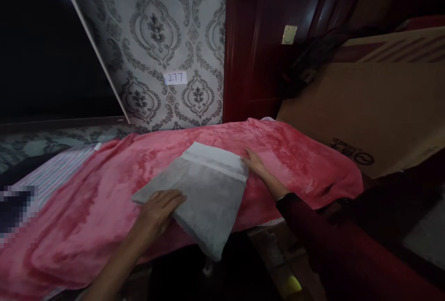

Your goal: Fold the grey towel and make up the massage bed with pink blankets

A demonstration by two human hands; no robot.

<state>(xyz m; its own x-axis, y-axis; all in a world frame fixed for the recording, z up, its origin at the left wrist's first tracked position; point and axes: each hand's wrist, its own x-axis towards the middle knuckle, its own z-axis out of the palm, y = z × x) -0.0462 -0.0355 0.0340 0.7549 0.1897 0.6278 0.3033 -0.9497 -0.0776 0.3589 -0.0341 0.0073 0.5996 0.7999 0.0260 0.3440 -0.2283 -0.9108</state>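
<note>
A grey folded cloth (208, 194) with a paler band along its far end lies slanted over the pink blanket. Its near corner juts past the blanket's front edge. My left hand (162, 206) is closed over the near left edge of the cloth, fingers together on top; the thumb is hidden. At the far right edge, my right hand (255, 161) holds the cloth near its pale band, with some of the fingers out of sight.
The pink blanket (295, 162) covers a long low surface against a patterned wall (194, 28). A dark screen (52, 60) stands at left. On the right are a dark red door (264, 23) and a large cardboard box (382, 106). A paper label (175, 78) reads 277.
</note>
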